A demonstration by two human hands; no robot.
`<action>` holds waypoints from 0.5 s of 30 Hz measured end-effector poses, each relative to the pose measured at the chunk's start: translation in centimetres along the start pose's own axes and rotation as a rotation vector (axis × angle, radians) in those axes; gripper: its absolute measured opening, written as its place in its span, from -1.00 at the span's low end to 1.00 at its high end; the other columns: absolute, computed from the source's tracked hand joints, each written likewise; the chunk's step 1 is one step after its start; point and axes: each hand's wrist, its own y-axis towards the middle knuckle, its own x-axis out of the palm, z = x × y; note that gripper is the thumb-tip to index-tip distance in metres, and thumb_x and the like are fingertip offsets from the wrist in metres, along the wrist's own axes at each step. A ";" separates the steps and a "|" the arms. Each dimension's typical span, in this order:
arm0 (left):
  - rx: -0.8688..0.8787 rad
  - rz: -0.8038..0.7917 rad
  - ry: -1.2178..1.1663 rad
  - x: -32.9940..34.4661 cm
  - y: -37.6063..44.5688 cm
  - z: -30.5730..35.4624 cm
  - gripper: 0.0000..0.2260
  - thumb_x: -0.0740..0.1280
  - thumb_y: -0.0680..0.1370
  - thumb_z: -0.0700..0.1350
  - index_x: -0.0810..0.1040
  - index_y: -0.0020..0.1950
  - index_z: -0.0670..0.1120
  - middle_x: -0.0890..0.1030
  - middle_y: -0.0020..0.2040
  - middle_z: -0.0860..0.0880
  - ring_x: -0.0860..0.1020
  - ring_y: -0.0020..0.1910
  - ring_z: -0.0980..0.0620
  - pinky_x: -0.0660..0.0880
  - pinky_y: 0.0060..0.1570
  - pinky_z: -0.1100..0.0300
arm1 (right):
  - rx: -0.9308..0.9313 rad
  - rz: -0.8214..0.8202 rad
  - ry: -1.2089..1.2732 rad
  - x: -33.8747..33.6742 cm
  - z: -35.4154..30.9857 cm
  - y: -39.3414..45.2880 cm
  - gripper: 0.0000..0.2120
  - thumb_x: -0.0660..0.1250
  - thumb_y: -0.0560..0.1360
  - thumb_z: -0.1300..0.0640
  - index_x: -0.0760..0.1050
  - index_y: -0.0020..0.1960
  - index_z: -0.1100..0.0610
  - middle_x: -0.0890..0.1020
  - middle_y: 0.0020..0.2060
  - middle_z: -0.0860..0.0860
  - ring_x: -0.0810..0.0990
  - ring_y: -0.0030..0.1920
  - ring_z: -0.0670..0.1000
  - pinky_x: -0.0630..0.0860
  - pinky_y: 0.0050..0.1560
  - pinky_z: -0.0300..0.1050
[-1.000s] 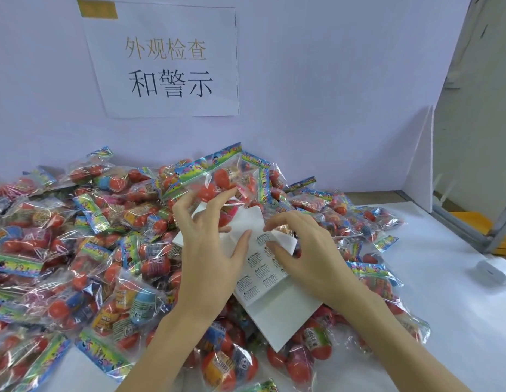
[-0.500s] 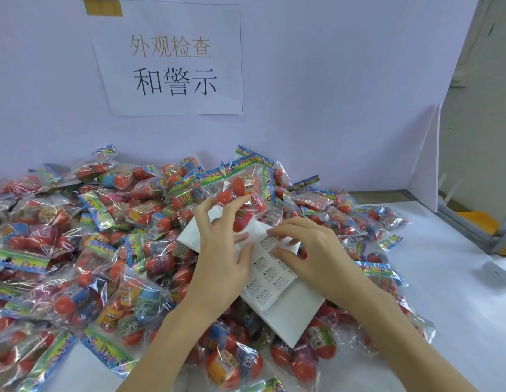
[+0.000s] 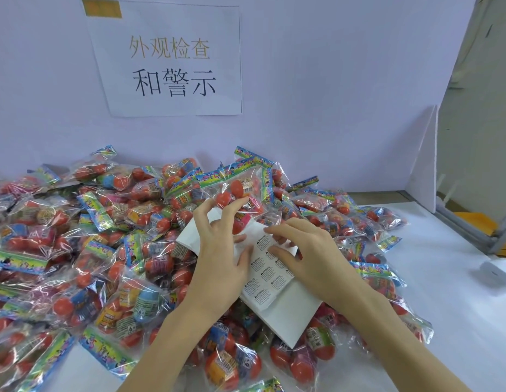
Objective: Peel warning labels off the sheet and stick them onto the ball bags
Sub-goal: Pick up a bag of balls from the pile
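Heaped across the left and centre of the white table [image 3: 458, 278], ball bags [image 3: 110, 250], banked against the lavender backboard [image 3: 317, 80] and leaving no bare path there. Atop the heap, the label sheet [image 3: 277, 290], pinned beneath the left hand [image 3: 218, 258] and right hand [image 3: 305, 250]. Open tabletop to the right of the pile, interrupted only by a small white device [image 3: 493, 271] near the edge. Far right closed off by a white side panel [image 3: 424, 162] and metal frame [image 3: 472, 224].
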 end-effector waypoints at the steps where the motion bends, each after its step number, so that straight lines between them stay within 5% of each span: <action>1: -0.003 -0.002 -0.001 0.0 0.0 0.0 -0.27 0.45 0.55 -0.41 0.34 0.47 0.27 0.07 0.31 0.38 0.60 0.15 0.14 0.41 0.25 0.51 | -0.018 0.007 -0.024 0.0 0.0 0.0 -0.69 0.46 0.59 0.19 0.63 0.33 0.16 0.63 0.04 0.01 0.58 0.06 0.04 0.43 0.00 -0.20; 6: -0.012 -0.001 -0.020 -0.1 0.0 -0.1 -0.28 0.46 0.55 -0.40 0.32 0.46 0.28 0.07 0.25 0.41 0.61 0.14 0.12 0.41 0.22 0.53 | -0.100 0.091 -0.078 -0.1 0.4 0.0 -0.72 0.51 0.55 0.24 0.70 0.25 0.15 0.69 0.03 0.03 0.64 -0.02 0.05 0.51 -0.06 -0.16; 10: -0.010 -0.006 -0.020 -0.1 0.0 -0.1 -0.30 0.48 0.55 -0.36 0.33 0.47 0.25 0.07 0.30 0.40 0.56 0.15 0.29 0.41 0.20 0.55 | -0.116 0.098 -0.062 -0.2 0.8 0.0 -0.79 0.50 0.55 0.23 0.74 0.17 0.09 0.68 0.04 0.00 0.59 -0.06 -0.07 0.37 -0.07 -0.34; 15: -0.024 -0.008 -0.020 -0.1 0.0 0.0 -0.30 0.48 0.54 -0.38 0.34 0.46 0.25 0.08 0.23 0.41 0.61 0.11 0.19 0.44 0.22 0.51 | -0.052 0.058 -0.004 0.2 1.1 0.2 -0.59 0.46 0.59 0.17 0.57 0.44 0.09 0.62 0.09 -0.03 0.46 0.01 -0.16 0.34 0.06 -0.41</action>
